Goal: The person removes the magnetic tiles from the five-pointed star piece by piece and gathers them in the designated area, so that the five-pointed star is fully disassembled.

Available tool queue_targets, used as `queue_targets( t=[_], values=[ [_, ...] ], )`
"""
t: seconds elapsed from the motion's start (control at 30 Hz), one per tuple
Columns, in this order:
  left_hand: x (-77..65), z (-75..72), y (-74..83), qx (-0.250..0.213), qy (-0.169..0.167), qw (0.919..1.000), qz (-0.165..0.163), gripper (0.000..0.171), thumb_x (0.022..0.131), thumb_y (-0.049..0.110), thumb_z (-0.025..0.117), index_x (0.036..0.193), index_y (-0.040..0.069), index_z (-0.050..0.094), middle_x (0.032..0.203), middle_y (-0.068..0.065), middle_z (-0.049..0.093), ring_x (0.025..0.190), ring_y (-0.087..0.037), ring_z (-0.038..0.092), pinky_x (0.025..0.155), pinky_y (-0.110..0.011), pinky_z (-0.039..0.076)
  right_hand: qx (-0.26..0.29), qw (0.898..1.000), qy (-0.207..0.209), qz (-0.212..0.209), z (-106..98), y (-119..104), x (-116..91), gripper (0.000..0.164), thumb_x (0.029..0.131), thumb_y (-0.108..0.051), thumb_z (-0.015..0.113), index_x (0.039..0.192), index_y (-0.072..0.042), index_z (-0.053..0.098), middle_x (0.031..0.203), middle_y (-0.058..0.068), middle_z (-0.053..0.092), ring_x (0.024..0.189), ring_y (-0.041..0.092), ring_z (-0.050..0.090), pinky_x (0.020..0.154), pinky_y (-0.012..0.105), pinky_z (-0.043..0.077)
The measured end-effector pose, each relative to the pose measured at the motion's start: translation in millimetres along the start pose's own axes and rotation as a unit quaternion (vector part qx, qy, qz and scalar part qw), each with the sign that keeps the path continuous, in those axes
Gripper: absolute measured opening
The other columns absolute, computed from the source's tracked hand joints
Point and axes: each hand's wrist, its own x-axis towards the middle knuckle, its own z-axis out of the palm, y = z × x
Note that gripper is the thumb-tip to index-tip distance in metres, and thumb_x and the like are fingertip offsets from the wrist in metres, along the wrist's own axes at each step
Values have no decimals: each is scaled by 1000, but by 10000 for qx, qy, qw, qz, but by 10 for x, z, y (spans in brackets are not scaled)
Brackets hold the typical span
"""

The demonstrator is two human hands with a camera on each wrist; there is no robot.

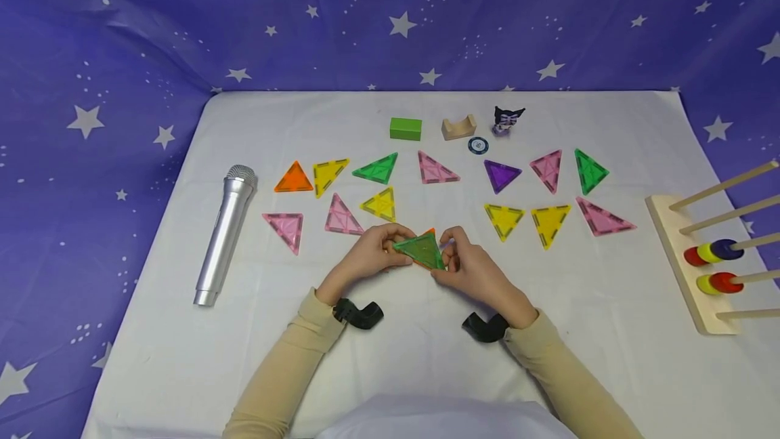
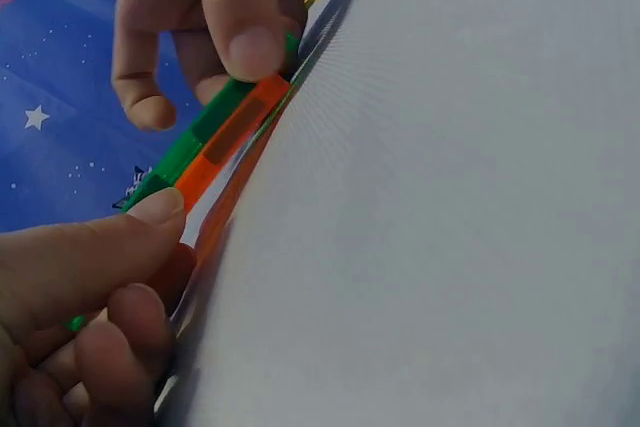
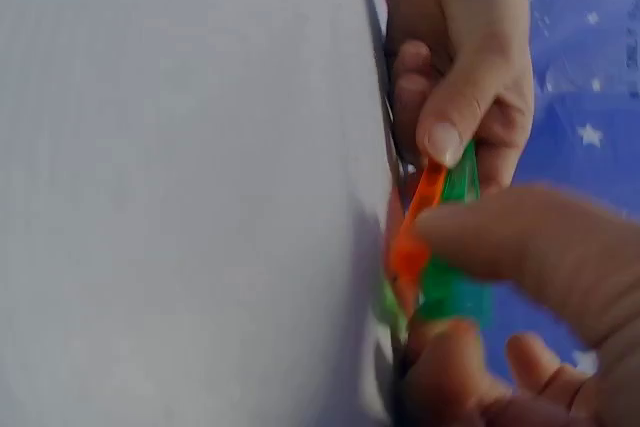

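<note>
A green triangular magnetic tile (image 1: 420, 249) lies against an orange triangular magnetic tile (image 2: 230, 142), the two held as a pair just above the near middle of the table. Thumb and fingers of my left hand (image 1: 379, 249) pinch the pair at one corner. At the opposite corner my right hand (image 1: 478, 271) grips them, its thumb on the orange edge in the right wrist view. Mostly hidden under the green one, the orange tile shows only at its borders from above. Pink (image 1: 343, 215) and yellow (image 1: 380, 204) triangular tiles lie just beyond the left hand.
More triangular tiles lie in two loose rows, among them a purple one (image 1: 502, 175). Behind are a green block (image 1: 405, 129), a wooden cradle (image 1: 459, 128), a round chip (image 1: 478, 145) and a small figurine (image 1: 507, 120). A silver microphone (image 1: 225, 236) lies left; a pegged ring stacker (image 1: 688, 269) stands right.
</note>
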Motion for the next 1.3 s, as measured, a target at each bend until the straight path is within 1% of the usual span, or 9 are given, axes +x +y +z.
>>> queue_targets(
  t=[0.17, 0.33, 0.53, 0.73, 0.9, 1.03, 1.17, 1.27, 1.3],
  values=[
    [4, -9, -2, -66, -54, 10000, 8, 34, 76, 6, 73, 107, 2, 60, 81, -4, 61, 49, -11, 45, 45, -23, 38, 697, 9966, -423, 72, -37, 74, -2, 42, 80, -11, 69, 105, -9, 37, 68, -2, 48, 55, 9, 40, 50, 22, 33],
    [-4, -26, 12, -224, -213, 9995, -48, 35, 76, 5, 72, 108, 1, 59, 79, -5, 59, 53, -11, 45, 48, -22, 37, 1174, 9898, -780, 185, -79, 106, -7, 33, 84, -8, 64, 107, -5, 41, 71, 2, 45, 57, 11, 37, 53, 22, 30],
    [-10, -49, 40, -275, -435, 9987, 30, 39, 76, 4, 72, 112, 1, 58, 79, -5, 58, 54, -11, 43, 48, -21, 35, 1705, 9768, -1174, 555, -115, 109, 10, 27, 87, 1, 57, 110, 3, 43, 75, 5, 43, 62, 15, 37, 57, 23, 30],
    [-2, -65, 33, -223, -591, 9980, 87, 39, 76, 3, 72, 113, 1, 60, 78, -6, 56, 53, -12, 42, 49, -21, 36, 2351, 9592, -1420, 665, -181, 142, 14, 25, 89, -2, 54, 112, 3, 45, 77, 8, 48, 61, 12, 39, 57, 22, 32],
    [-4, -78, 41, -363, -667, 9971, -9, 39, 78, 0, 69, 115, -1, 59, 77, -9, 55, 49, -13, 43, 47, -22, 38, 2988, 9405, -1501, 599, -216, 197, 8, 25, 90, -3, 52, 113, 5, 43, 75, 10, 47, 56, 10, 37, 52, 23, 32],
    [-47, -110, 123, -573, -724, 9957, -118, 37, 79, -6, 63, 116, -3, 56, 78, -17, 56, 44, -21, 44, 43, -30, 40, 3354, 9298, -1473, 368, -249, 236, 12, 22, 91, -2, 50, 111, 5, 44, 75, 12, 45, 56, 14, 37, 51, 25, 32],
    [-121, -150, 272, -507, -823, 9951, -223, 37, 81, -7, 60, 117, -5, 54, 84, -18, 56, 45, -29, 47, 45, -31, 43, 3893, 9133, -1148, 342, -289, 263, 11, 20, 91, -1, 49, 110, 4, 43, 78, 13, 45, 58, 19, 39, 50, 26, 32],
    [-151, -162, 323, -417, -939, 9946, -142, 36, 82, -5, 60, 117, -4, 55, 78, -20, 57, 45, -30, 47, 46, -29, 42, 4094, 9073, -858, 426, -300, 278, 14, 21, 92, -2, 49, 111, 4, 43, 80, 11, 47, 58, 21, 39, 49, 28, 32],
    [-151, -160, 319, -411, -981, 9943, -81, 35, 82, -5, 60, 116, -4, 56, 74, -21, 57, 44, -30, 46, 46, -29, 42, 4070, 9088, -786, 464, -299, 281, 15, 22, 92, -3, 49, 112, 4, 43, 79, 10, 46, 56, 22, 36, 49, 28, 32]
  ],
)
